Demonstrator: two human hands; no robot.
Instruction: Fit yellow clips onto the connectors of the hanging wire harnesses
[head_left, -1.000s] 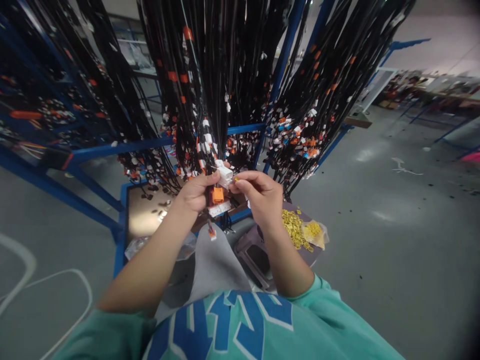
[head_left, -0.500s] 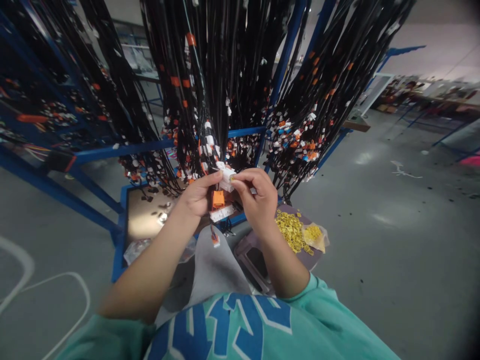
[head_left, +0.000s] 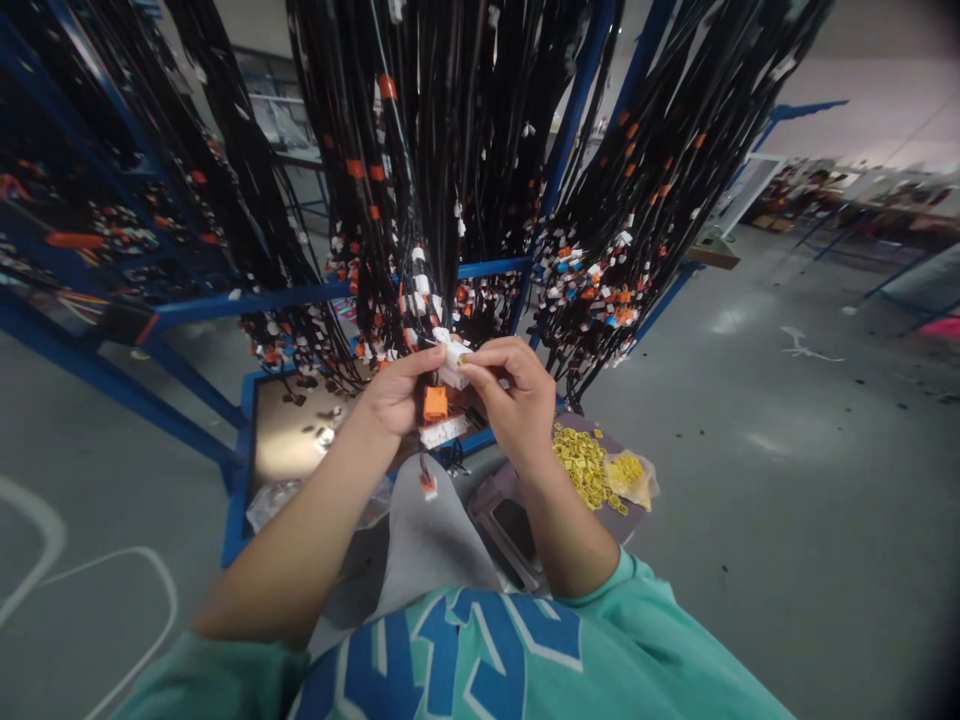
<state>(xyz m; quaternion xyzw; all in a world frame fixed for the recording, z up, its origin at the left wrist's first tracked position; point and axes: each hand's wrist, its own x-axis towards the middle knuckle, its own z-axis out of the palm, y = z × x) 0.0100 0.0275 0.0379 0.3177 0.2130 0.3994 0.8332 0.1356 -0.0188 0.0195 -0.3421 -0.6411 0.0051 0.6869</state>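
Observation:
A white plastic connector (head_left: 453,366) on a wire harness is pinched in my left hand (head_left: 397,392), thumb on top. My right hand (head_left: 517,385) closes thumb and forefinger on a small yellow clip (head_left: 462,359), pressed against the connector's right side. Whether the clip sits inside the connector I cannot tell. Just below my left fingers hang an orange connector (head_left: 435,403) and a long white connector (head_left: 443,432). A smaller orange-and-white plug (head_left: 429,488) dangles lower, over my knee.
Bundles of black wire harnesses (head_left: 465,150) hang from a blue metal frame (head_left: 300,293) in front. Loose yellow clips (head_left: 581,462) lie on a stool (head_left: 616,520) at my right, beside an open bag of yellow clips (head_left: 630,472). A plastic bag (head_left: 274,503) rests low at left.
Both hands stay in nearly the same place. The white connector has turned slightly between my fingers, and the yellow clip at my right fingertips shows more clearly.

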